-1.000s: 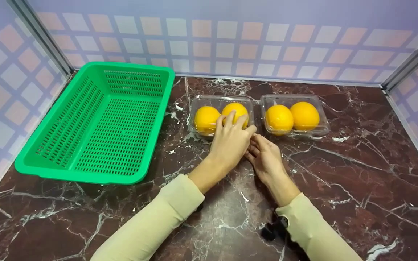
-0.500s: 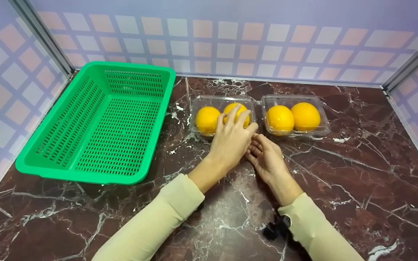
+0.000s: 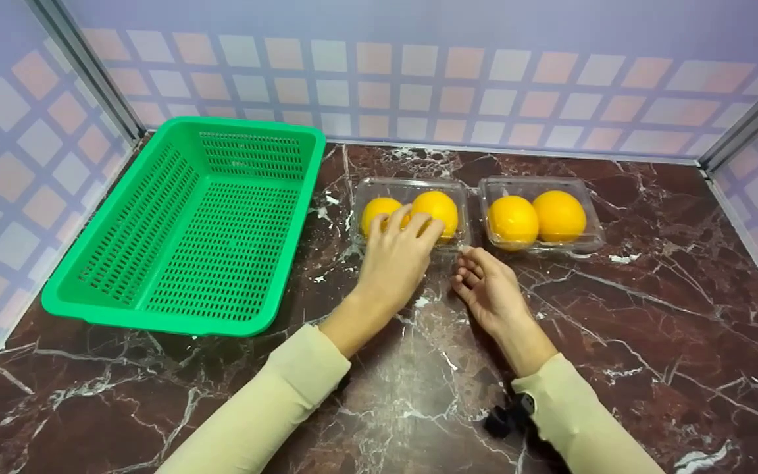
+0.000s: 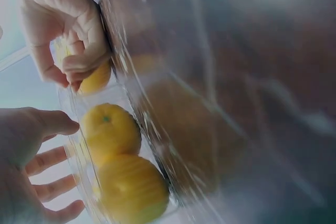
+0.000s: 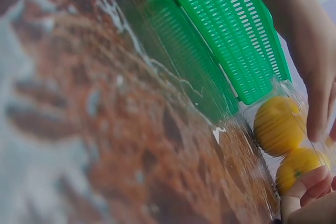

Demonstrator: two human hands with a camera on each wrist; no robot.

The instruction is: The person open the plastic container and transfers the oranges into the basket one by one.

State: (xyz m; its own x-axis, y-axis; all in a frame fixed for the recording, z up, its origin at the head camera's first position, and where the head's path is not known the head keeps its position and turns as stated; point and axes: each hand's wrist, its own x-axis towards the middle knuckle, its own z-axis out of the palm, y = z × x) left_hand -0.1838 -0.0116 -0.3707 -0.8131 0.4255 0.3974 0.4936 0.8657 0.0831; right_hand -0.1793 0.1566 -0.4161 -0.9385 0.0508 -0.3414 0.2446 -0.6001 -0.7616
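Observation:
Two oranges [image 3: 437, 212] sit inside a clear plastic clamshell box [image 3: 400, 186], its lid lying over them. My left hand [image 3: 393, 263] hovers over or touches the front of that lid, fingers spread and slightly bent. In the left wrist view, the fingertips [image 4: 67, 211] lie along the lid's edge. At the box's front right corner, my right hand [image 3: 494, 289] pinches the plastic rim between thumb and forefinger, the other fingers curled in. To its right stands a second clear box [image 3: 573, 247] with two more oranges [image 3: 560, 216]. Whether either lid is latched is hard to see.
A green perforated basket [image 3: 178, 322] stands at the left, with nothing visible inside. Tile-patterned panels [image 3: 418, 92] border the dark red marbled tabletop [image 3: 418, 395] at the back and sides. A black wrist camera [image 3: 509, 416] shows under the right sleeve.
My left hand has moved left along the box front, away from my right hand, which stays at the corner. The whole head view has shifted slightly; both boxes keep their places.

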